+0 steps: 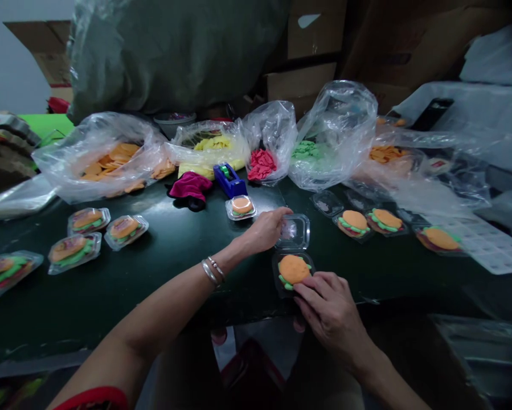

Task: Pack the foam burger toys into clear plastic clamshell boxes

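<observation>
**Open lid lying at 12 o'clock of the burger, one hand on each half**

The person is working at a dark table (110,296), and the clamshell pack is sitting just in front of them, a little right of centre. Its lower tray (278,280) is holding an orange burger (293,269) with green frill. The clear lid (296,232) is lying open and flat directly at 12 o'clock of the burger, touching the tray along the hinge. That hinge is running from 9 to 3 o'clock, so the pack's long axis is pointing straight away from the person.

The left hand (264,230) is reaching in from 8 o'clock. Its fingers are drawn together and, as far as the view shows, are pinching the lid's 9 o'clock edge against the thumb. It is the nearer hand to the lid. Bracelets (213,270) are sitting on that wrist.

The right hand (330,310) is coming in from 5 o'clock of the burger. Its fingers are loosely bent and slightly apart, with the fingertips resting on the burger's near rim and clamping nothing.

Another closed pack (241,206) is lying at 11 o'clock of the lid, with a blue tape dispenser (230,179) just beyond it. Further packed burgers are lying well apart, towards 9 o'clock (125,229) and 2 o'clock (353,222).
</observation>
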Available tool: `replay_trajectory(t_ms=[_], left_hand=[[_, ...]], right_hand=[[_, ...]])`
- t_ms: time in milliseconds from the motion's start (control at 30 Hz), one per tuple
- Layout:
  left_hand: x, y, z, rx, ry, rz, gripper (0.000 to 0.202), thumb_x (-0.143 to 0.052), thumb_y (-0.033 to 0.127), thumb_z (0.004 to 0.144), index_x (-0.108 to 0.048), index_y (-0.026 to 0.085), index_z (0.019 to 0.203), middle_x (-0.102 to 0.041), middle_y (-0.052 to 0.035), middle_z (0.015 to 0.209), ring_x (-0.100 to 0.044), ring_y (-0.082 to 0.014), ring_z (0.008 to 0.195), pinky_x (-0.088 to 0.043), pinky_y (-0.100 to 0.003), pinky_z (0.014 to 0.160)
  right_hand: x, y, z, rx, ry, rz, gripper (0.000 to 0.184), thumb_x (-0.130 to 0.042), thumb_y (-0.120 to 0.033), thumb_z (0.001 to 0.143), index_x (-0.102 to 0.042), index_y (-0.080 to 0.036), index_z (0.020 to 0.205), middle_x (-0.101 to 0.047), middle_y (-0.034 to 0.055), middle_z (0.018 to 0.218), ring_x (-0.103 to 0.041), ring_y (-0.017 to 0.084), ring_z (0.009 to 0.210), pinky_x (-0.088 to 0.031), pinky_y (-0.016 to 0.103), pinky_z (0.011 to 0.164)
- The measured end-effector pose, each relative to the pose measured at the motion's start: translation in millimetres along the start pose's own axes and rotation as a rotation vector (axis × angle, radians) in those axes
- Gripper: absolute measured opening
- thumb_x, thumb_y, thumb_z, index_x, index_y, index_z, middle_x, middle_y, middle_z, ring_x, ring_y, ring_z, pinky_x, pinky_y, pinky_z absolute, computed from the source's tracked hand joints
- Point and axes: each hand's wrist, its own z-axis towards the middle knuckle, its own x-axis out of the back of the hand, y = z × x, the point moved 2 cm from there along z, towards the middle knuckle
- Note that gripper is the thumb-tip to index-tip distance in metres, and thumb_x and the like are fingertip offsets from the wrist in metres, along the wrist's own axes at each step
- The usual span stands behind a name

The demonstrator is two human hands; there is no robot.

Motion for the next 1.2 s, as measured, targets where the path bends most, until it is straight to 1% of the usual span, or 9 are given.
replay_trajectory(t_ms=[300, 433, 600, 700, 767, 833, 933, 1067, 1200], left_hand=[[1.3, 4.0, 0.1, -0.051, 0.024, 0.052, 0.036, -0.04, 0.009, 0.087, -0.056, 0.013, 0.119, -0.069, -0.006, 0.085, -0.062, -0.015, 0.067, -0.05, -0.026, 0.069], [8.0, 12.5, -8.3, -0.107, 0.045, 0.079, 0.036, -0.04, 0.007, 0.086, -0.056, 0.012, 0.118, -0.069, -0.0087, 0.091, -0.065, -0.0178, 0.079, -0.052, -0.03, 0.077], [12.3, 35.2, -44.9, -0.246, 0.069, 0.105, 0.037, -0.039, 0.007, 0.088, -0.052, 0.014, 0.122, -0.062, -0.0128, 0.115, -0.059, -0.0208, 0.105, -0.048, -0.037, 0.094], [6.1, 43.4, -68.7, -0.291, 0.126, 0.087, 0.039, -0.044, 0.009, 0.088, -0.047, 0.015, 0.126, -0.057, -0.0138, 0.12, -0.055, -0.0224, 0.112, -0.048, -0.041, 0.097], [-2.0, 46.0, -80.6, -0.309, 0.147, 0.071, 0.04, -0.046, 0.01, 0.088, -0.046, 0.017, 0.128, -0.055, -0.0136, 0.121, -0.054, -0.0225, 0.113, -0.049, -0.042, 0.097], [-11.9, 47.5, -90.1, -0.358, 0.132, 0.063, 0.041, -0.047, 0.008, 0.088, -0.046, 0.018, 0.128, -0.053, -0.0132, 0.123, -0.051, -0.0227, 0.115, -0.048, -0.043, 0.098], [-23.1, 47.4, -102.1, -0.491, 0.113, 0.098, 0.043, -0.049, 0.006, 0.086, -0.046, 0.018, 0.127, -0.053, -0.0134, 0.122, -0.047, -0.0246, 0.119, -0.044, -0.05, 0.103], [-21.7, 44.9, -111.4, -0.606, 0.016, 0.171, 0.049, -0.053, 0.007, 0.083, -0.044, 0.013, 0.131, -0.056, -0.0159, 0.121, -0.044, -0.0281, 0.125, -0.04, -0.054, 0.106], [-11.4, 46.3, -106.9, -0.652, -0.126, 0.182, 0.038, -0.054, 0.01, 0.085, -0.051, 0.013, 0.123, -0.061, -0.0135, 0.116, -0.049, -0.0244, 0.121, -0.043, -0.047, 0.106]], right_hand=[[-2.3, -3.3, 0.9, 0.092, -0.008, -0.074, 0.031, -0.045, -0.005, 0.088, -0.064, -0.019, 0.109, -0.067, 0.0095, 0.096, -0.053, 0.025, 0.091, -0.039, 0.041, 0.081], [-6.1, 0.9, 0.5, 0.122, 0.008, -0.019, 0.024, -0.049, -0.007, 0.088, -0.062, -0.019, 0.104, -0.064, 0.0085, 0.091, -0.053, 0.024, 0.085, -0.041, 0.041, 0.077], [-15.2, 13.2, -6.1, -0.065, 0.2, 0.241, 0.011, -0.057, -0.016, 0.086, -0.048, -0.02, 0.089, -0.057, 0.0053, 0.087, -0.054, 0.021, 0.08, -0.047, 0.034, 0.071], [-21.6, 20.2, -9.9, -0.163, 0.324, 0.246, 0.024, -0.064, -0.031, 0.084, -0.046, -0.021, 0.096, -0.054, 0.0092, 0.099, -0.055, 0.025, 0.092, -0.05, 0.039, 0.077], [-24.7, 24.3, -11.4, -0.215, 0.355, 0.196, 0.054, -0.067, -0.046, 0.079, -0.043, -0.018, 0.118, -0.052, 0.0154, 0.115, -0.051, 0.031, 0.108, -0.047, 0.047, 0.088], [-27.0, 28.1, -11.9, -0.262, 0.322, 0.167, 0.084, -0.067, -0.055, 0.075, -0.027, -0.016, 0.138, -0.044, 0.0203, 0.132, -0.044, 0.035, 0.121, -0.042, 0.053, 0.097], [-27.9, 30.9, -11.8, -0.24, 0.229, 0.16, 0.095, -0.067, -0.054, 0.076, -0.014, -0.02, 0.146, -0.039, 0.0193, 0.141, -0.039, 0.035, 0.129, -0.038, 0.054, 0.102], [-23.0, 30.2, -11.4, -0.163, 0.111, 0.12, 0.084, -0.071, -0.042, 0.078, -0.023, -0.026, 0.144, -0.048, 0.0142, 0.139, -0.042, 0.033, 0.128, -0.037, 0.053, 0.102], [-9.4, 33.8, -4.4, -0.165, -0.024, 0.197, 0.078, -0.077, -0.03, 0.071, -0.038, -0.023, 0.139, -0.045, 0.0144, 0.142, -0.041, 0.032, 0.129, -0.036, 0.053, 0.104]])
